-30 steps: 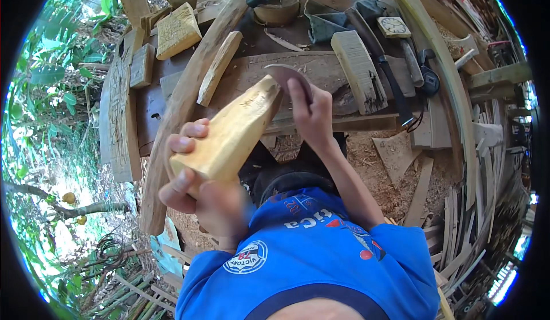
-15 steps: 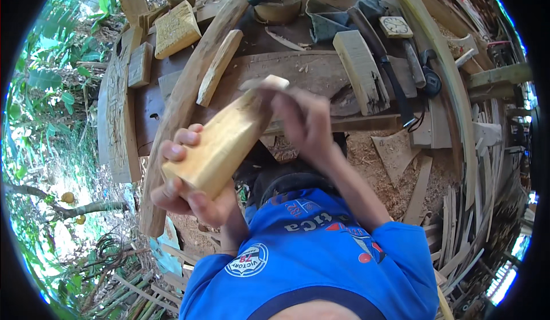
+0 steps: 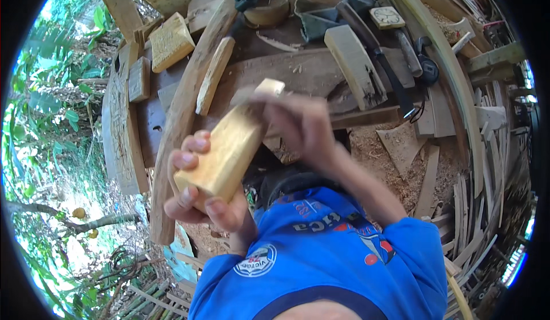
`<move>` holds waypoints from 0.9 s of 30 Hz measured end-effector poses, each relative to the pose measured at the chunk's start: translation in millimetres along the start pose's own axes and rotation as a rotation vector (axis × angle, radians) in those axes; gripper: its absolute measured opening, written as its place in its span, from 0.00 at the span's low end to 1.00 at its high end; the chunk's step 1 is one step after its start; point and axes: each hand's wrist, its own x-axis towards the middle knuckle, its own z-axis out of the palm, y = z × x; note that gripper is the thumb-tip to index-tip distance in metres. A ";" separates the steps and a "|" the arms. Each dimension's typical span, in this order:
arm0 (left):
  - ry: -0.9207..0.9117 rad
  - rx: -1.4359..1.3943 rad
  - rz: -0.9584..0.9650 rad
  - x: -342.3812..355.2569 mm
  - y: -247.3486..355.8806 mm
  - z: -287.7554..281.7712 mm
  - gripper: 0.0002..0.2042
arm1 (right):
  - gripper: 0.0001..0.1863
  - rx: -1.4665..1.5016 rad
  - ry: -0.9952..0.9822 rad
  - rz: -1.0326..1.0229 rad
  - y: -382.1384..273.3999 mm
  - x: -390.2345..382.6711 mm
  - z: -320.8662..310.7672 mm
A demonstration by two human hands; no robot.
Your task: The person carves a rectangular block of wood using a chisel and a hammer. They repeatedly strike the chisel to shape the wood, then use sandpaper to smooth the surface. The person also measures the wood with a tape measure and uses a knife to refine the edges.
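Block (image 3: 226,148): pale, squared wood, held up just right of the pole (image 3: 192,88).
Long axis: slanting, leaning further right than the pole does.
Pointing: narrow end away from the person and rightward, off from the pole; wide end toward the person, near the pole.
Left grip (image 3: 230,216): grasping the block by its wide end, fingers along the side facing the pole, thumb on the opposite side.
Right grip (image 3: 306,124): curled on the blade, right of the pole; blur hides how each finger sits.
Blade (image 3: 250,97): a brownish smear across the block near its narrow end, right of the pole; its edge cannot be made out.
Surface (image 3: 150,145): brown, running out on both sides of the pole.
Stick (image 3: 213,79): just right of the pole, nearly parallel to it.
Slab (image 3: 172,42): left of the pole, marked on top.
Machete (image 3: 395,85): well right of the pole, dark-handled.
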 end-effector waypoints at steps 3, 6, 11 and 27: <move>0.130 -0.042 0.032 -4.5 -3.4 -5.6 0.13 | 0.11 0.168 0.003 0.014 16.9 -5.5 1.9; 0.146 0.050 -0.019 2.6 -1.4 -10.5 0.14 | 0.13 -0.036 0.088 0.324 48.0 12.3 -28.3; 0.073 0.002 -0.109 16.6 -7.5 -23.0 0.12 | 0.11 0.406 0.034 0.374 50.5 10.8 -29.4; -0.220 -0.182 -0.591 85.9 -86.1 52.1 0.21 | 0.14 0.152 0.201 0.044 69.2 4.7 -20.2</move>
